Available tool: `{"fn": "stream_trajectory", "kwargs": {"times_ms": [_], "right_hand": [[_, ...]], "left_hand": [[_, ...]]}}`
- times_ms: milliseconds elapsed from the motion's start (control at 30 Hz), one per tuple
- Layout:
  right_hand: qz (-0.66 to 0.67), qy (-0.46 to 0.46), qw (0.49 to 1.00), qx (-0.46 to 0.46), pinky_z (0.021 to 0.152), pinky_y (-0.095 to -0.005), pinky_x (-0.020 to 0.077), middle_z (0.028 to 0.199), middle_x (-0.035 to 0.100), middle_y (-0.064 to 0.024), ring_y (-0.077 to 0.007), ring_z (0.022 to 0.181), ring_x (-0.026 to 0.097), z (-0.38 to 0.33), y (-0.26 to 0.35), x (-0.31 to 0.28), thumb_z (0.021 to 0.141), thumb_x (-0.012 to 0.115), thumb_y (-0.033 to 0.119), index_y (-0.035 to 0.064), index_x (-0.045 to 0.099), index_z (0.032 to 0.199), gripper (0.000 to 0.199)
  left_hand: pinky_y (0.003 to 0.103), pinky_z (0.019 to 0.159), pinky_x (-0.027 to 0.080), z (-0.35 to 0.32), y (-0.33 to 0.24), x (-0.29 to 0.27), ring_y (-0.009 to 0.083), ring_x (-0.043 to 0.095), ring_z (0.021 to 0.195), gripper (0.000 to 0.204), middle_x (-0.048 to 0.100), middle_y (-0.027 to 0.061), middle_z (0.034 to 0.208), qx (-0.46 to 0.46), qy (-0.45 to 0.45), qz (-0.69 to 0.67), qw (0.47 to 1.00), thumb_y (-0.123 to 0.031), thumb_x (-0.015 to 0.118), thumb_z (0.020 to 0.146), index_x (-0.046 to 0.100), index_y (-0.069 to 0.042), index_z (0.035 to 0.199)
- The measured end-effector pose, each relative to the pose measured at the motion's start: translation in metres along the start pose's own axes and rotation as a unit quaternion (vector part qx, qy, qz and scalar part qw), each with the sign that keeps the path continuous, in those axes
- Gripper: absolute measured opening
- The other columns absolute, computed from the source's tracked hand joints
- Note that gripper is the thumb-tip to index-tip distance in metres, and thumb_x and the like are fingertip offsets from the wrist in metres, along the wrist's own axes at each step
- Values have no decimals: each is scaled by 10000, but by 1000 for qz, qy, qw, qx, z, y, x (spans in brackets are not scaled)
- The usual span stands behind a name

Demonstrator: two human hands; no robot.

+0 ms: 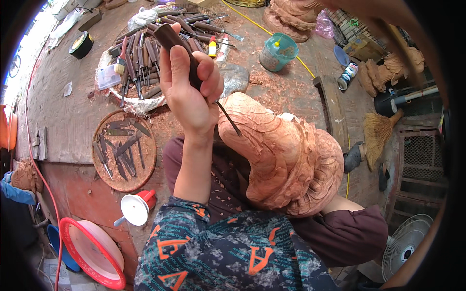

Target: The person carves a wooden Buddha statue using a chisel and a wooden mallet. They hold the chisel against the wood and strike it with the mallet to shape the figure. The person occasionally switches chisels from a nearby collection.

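Left grip (191, 82) is wrapping tight around the dark wooden handle of a carving chisel (180, 46), the thin blade running down from the fist to meet the upper face of the wooden sculpture (281, 160). The sculpture is resting on the lap just right of and below the grip. Right hand: not visible, state cannot be told.

Progress, as judged: folds and scalloped rim are already cut deep; surface is raw and unsanded, so fine detailing seems to be under way.

Desk (63, 111) beyond the grip is carrying shavings, a tray of chisels (141, 58), a round tray of blades (124, 150) and a teal tub (277, 51). Broom (378, 131) and fan (405, 245) are sitting far right.
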State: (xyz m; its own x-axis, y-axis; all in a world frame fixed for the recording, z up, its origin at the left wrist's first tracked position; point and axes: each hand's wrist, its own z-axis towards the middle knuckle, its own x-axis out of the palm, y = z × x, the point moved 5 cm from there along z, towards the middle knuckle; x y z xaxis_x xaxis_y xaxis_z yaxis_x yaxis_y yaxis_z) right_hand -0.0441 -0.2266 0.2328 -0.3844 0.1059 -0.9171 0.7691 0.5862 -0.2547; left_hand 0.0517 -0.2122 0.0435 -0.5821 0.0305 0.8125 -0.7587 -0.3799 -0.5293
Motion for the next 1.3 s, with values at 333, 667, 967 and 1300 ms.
{"fn": "stream_trajectory", "kwargs": {"times_ms": [333,667,967,1300], "right_hand": [[8,35,999,25,614,-317,485,894,595,-146,-169,728,585,3,-1,-4,782,534,76,10,475,1210,437],[97,10,995,31,623,-319,480,920,594,-157,-178,763,582,3,-12,3,772,511,40,9,451,1247,480],[28,-53,996,73,622,-324,484,935,601,-145,-195,727,580,8,-16,7,752,473,12,34,370,1338,595],[102,92,981,136,626,-323,484,895,607,-140,-171,729,585,13,-14,1,772,452,22,47,376,1346,580]], "left_hand": [[193,348,221,0,5,2,46,308,406,340,406,3,611,-25,-2,3,1000,-293,404,980,415,-145,1285],[187,347,223,0,12,-7,44,303,403,331,393,6,606,-46,-20,-7,999,-301,408,977,418,-150,1272],[194,335,236,-2,16,-2,50,302,393,333,389,11,598,-60,8,-36,998,-288,395,980,414,-134,1275],[185,330,232,-2,20,1,43,299,393,343,383,4,590,-97,20,-48,994,-294,411,975,408,-131,1276]]}}
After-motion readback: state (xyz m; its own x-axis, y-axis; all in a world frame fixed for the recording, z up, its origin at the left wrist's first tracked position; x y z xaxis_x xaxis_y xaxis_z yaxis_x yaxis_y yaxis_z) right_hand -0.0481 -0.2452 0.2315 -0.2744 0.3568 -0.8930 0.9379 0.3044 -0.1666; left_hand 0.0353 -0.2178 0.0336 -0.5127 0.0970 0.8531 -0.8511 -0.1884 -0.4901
